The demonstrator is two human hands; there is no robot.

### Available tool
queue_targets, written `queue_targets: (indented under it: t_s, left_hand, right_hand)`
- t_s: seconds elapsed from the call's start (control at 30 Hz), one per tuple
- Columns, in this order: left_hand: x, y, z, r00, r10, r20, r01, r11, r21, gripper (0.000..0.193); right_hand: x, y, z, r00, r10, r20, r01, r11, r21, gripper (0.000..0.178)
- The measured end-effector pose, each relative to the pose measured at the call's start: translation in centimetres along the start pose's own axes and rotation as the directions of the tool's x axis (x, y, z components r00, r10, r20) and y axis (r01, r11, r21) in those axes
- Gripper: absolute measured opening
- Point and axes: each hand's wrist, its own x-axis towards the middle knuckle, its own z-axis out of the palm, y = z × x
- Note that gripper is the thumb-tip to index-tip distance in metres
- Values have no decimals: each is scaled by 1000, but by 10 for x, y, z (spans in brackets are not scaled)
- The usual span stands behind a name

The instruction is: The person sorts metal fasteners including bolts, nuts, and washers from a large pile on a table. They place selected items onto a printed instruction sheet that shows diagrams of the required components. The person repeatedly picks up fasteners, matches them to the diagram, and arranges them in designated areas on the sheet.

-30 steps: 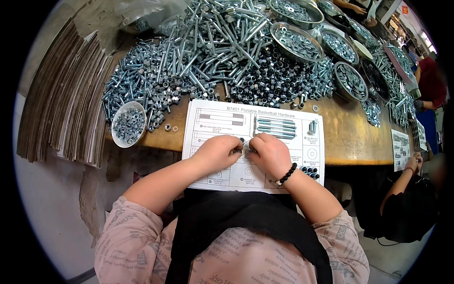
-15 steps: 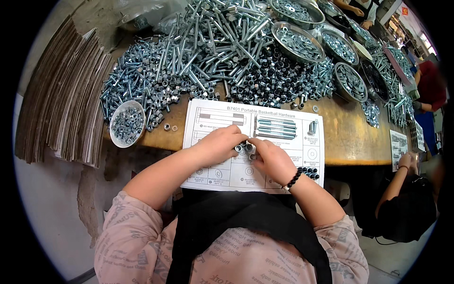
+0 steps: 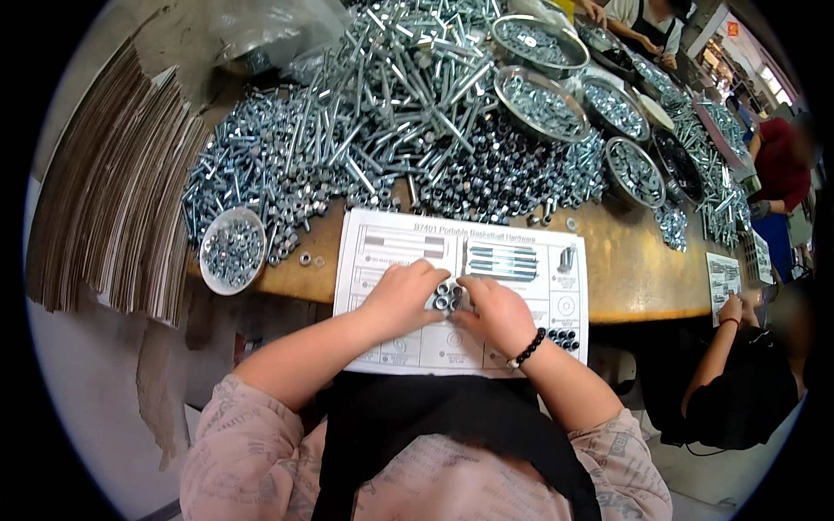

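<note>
Several silver hex nuts sit in a tight cluster on a printed parts sheet. My left hand curls round their left side, thumb and fingertips against them. From the right, my right hand closes in the same way, so the nuts are pinched between both hands. Higher on the sheet lies a row of long silver bolts, with shorter bolts to its right. Beside my right wrist stand several dark-centred nuts in neat rows.
A heap of bolts and loose nuts covers the bench behind the sheet. A white bowl of nuts stands left, metal bowls of washers right. Stacked cardboard rises at far left. Other people work at right.
My hands have drawn the nuts into a closer cluster, with the fingers now round its two sides. The whole scene sits slightly lower in the view.
</note>
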Motion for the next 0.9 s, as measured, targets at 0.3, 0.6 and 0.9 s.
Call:
queue_targets:
  t_s: [0.3, 0.6, 0.9]
  left_hand:
    - [-33, -22, -44, 958, -189, -217, 129, 955, -266, 36]
    - [-44, -43, -34, 861, -349, -370, 190, 895, -404, 23]
    - [-45, -44, -33, 846, -360, -393, 210, 903, -374, 19]
  right_hand:
    - [7, 22, -43, 995, 42, -92, -32, 994, 105, 30]
    - [143, 100, -137, 856, -15, -517, -34, 996, -85, 24]
    - [240, 92, -154, 880, 445, -167, -476, 828, -296, 55]
